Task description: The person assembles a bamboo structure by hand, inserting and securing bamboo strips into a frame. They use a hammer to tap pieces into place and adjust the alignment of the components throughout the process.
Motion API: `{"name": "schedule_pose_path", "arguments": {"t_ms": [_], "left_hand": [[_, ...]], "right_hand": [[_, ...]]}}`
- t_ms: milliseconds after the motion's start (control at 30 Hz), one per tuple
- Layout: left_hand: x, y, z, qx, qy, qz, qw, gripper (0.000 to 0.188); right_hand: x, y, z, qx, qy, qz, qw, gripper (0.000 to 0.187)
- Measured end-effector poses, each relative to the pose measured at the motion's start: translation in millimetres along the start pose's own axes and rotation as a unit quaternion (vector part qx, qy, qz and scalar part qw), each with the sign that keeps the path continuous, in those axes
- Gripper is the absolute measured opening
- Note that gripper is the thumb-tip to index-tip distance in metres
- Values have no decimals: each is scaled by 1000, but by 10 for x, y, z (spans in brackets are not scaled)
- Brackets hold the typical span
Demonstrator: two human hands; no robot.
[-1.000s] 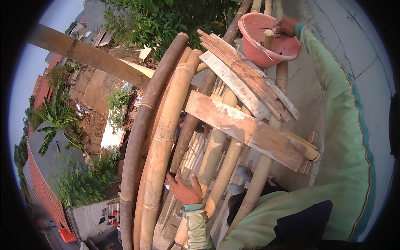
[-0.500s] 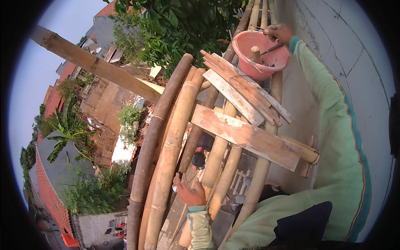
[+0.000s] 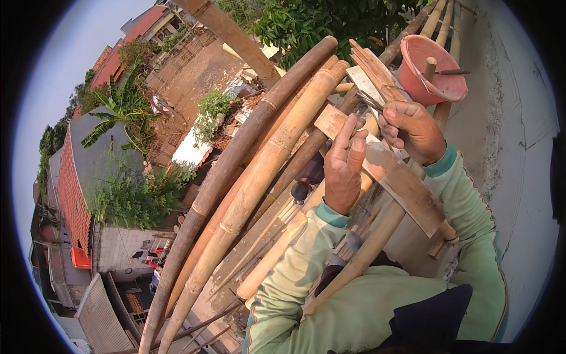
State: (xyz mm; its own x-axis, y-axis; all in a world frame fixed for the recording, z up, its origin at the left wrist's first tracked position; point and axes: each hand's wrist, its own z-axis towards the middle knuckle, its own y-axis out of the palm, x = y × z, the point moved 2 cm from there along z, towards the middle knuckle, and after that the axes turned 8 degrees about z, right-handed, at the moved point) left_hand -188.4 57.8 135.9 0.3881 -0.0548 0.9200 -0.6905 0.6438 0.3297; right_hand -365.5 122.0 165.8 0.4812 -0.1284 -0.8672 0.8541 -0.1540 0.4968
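Observation:
My left hand (image 3: 345,171) is raised over the bamboo scaffold, fingers curled toward the thumb; what they hold, if anything, is hidden. Close to its right, my right hand (image 3: 415,133) is closed in a pinch. A thin dark metal strip (image 3: 370,101) sticks out from its fingertips, over the planks. Beneath both hands a wide, stained wooden board (image 3: 407,192) lies across the poles. Narrow wooden planks (image 3: 383,76) are stacked beyond it. Farther right stands a pink bucket (image 3: 415,59), with a round wooden handle and a dark slim tool in it.
Thick bamboo poles (image 3: 236,206) run along my left side. A grey plastered wall (image 3: 519,147) rises on the right. Below, between the poles, a person in a dark cap (image 3: 300,190) is partly visible. Leafy branches (image 3: 318,29) hang ahead; roofs and ground lie far below.
My right hand has come away from the bucket rim back toward me. My left hand has lifted from the poles to meet it. The view has turned, shifting the scene.

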Motion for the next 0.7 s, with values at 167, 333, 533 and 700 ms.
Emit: {"name": "schedule_pose_path", "arguments": {"t_ms": [167,333,533,700], "left_hand": [[-1,-77,11,12,-28,-78,997,47],[-112,-235,-75,14,-56,-42,997,40],[-97,-298,-153,-7,-122,-90,988,33],[-191,-400,-183,-20,-174,-168,970,28]], "right_hand": [[347,308,-96,-29,76,54,995,28],[555,292,-144,-44,139,68,987,27],[633,362,-214,-35,175,94,979,37],[721,375,-271,-25,179,131,975,47]]}}
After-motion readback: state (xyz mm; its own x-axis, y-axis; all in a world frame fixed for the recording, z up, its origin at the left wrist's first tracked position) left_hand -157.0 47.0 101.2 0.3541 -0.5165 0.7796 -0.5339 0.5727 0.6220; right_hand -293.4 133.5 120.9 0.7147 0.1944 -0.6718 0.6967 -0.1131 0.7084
